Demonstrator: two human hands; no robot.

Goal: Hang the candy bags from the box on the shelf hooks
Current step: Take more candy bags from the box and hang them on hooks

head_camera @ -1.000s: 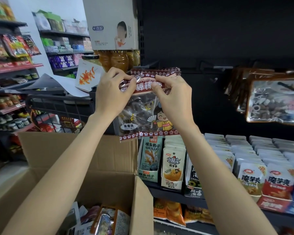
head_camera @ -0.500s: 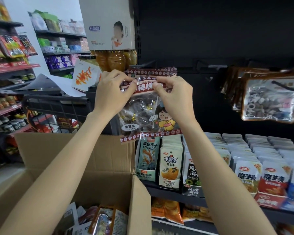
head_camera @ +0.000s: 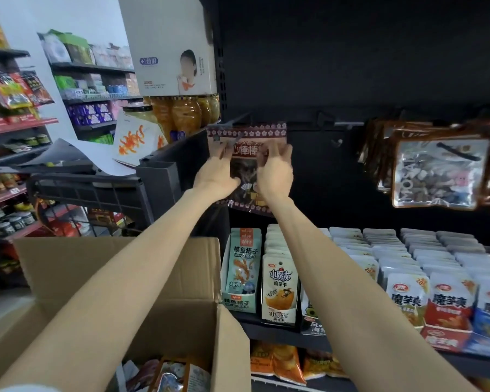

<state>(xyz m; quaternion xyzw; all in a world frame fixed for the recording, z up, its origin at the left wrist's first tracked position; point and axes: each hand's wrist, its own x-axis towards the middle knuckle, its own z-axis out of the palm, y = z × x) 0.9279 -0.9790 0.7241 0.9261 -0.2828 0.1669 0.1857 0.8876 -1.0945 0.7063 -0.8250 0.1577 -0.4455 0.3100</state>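
Observation:
A dark red candy bag (head_camera: 246, 137) with a flower-pattern top strip is up against the black shelf back panel, at the height of the hooks. My left hand (head_camera: 215, 174) grips its left side and my right hand (head_camera: 275, 171) grips its right side, fingers curled over the front. A thin metal hook (head_camera: 340, 123) sticks out just right of the bag. The open cardboard box (head_camera: 181, 278) stands below on the left, with several more bags (head_camera: 170, 374) inside. The bag's hang hole is too blurred to see.
A bunch of candy bags (head_camera: 436, 171) hangs on hooks at the right. Snack packs (head_camera: 280, 287) fill the shelf below. A black cart (head_camera: 102, 188) with papers stands left of the shelf, with jars (head_camera: 187, 114) and a white box (head_camera: 170, 49) above it.
Both hands have carried the candy bag forward and away from me, up to the black back panel near the hook. It now looks smaller and farther off.

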